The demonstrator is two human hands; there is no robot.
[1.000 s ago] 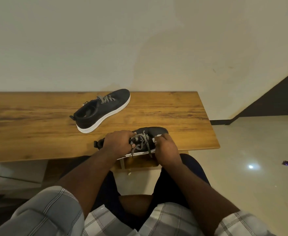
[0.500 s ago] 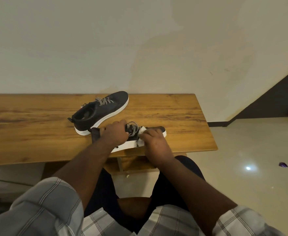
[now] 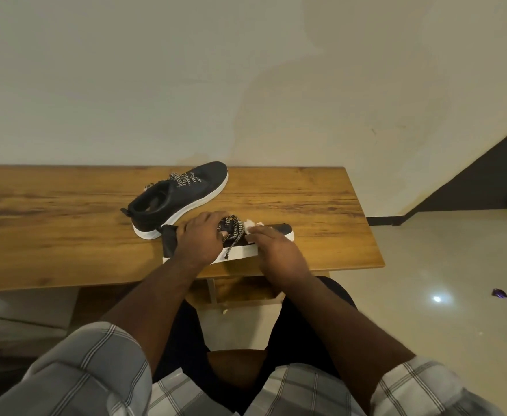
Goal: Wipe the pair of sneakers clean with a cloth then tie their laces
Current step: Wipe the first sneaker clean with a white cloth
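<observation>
At the centre of the frame a dark sneaker lies tipped onto its side near the front edge of a wooden table, its white sole turned toward the camera and its toe pointing right. Its black-and-white patterned laces are loose, one end trailing down over the sole. The left hand rests over the heel and collar part of the shoe, fingers curled around the upper and holding it steady. The right hand presses a small white cloth against the shoe just right of the laces; its fingers are bent over the cloth and close together, though how the thumb lies cannot be told.

The second sneaker stands upright just behind, toward the upper left of the first, heel near the held shoe's heel tab and toe angled to the upper right. It shows the same dark knit upper, thick white sole and patterned laces, which lie across the tongue; whether they are tied cannot be told.

Plaid sleeves fill the bottom of the frame. A small purple scrap lies on the pale floor at right.
</observation>
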